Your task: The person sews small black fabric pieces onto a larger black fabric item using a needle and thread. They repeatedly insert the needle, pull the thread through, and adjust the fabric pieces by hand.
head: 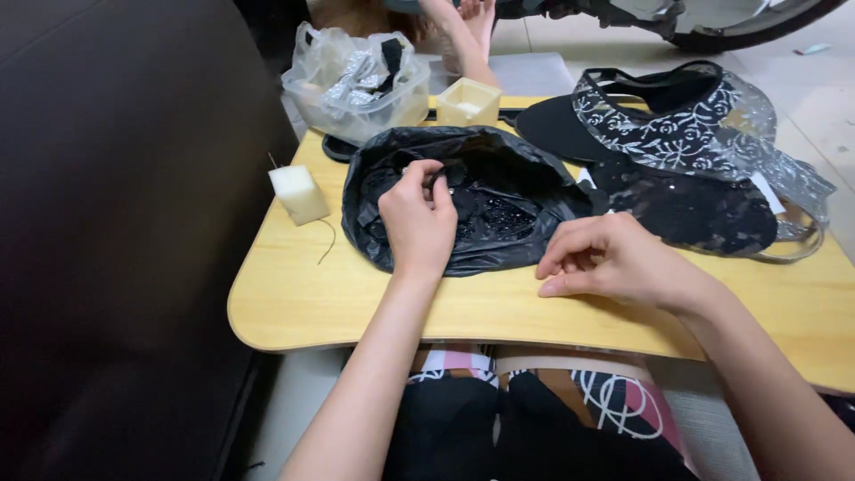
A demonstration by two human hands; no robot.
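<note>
A black plastic bag (525,183) lies open on a pale wooden lap table (303,303), with small black beads (494,218) inside it. My left hand (417,218) reaches into the bag, its thumb and fingertips pinched together on something small and dark. My right hand (610,258) rests on the table at the bag's right edge, fingers curled loosely, and whether it holds anything is hidden.
A white foam block (299,193) with a needle and thread sits at the table's left. Behind are a clear plastic bag of shiny pieces (356,80), a small cream box (468,101), and black patterned visor hats (668,125) at the right. Another person's foot (468,31) shows beyond.
</note>
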